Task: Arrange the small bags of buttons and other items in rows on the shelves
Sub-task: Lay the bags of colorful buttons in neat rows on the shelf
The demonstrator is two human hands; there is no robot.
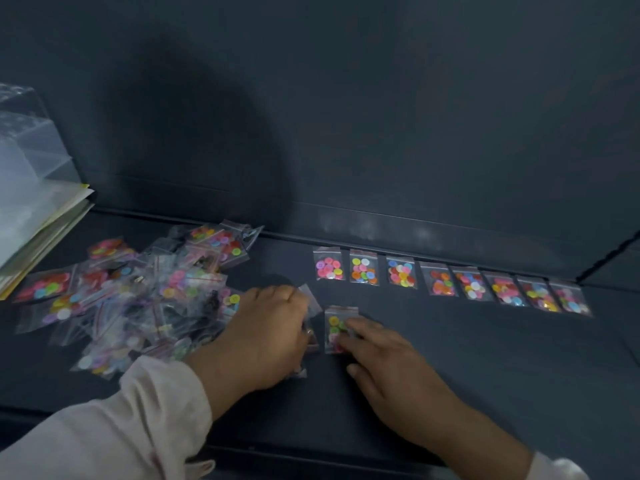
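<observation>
Right hand's (391, 372) flat fingers press a bag (335, 322), lengthwise near-far, nearside of the row's (401, 275) left end. Left hand's (266, 330) grip: cannot tell.

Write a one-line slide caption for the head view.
Left hand holds a few bags beside the loose pile; right hand presses one bag onto the shelf near a row of eight.

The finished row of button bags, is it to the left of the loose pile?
No, the row lies along the back edge, to the right of the loose pile.
</observation>
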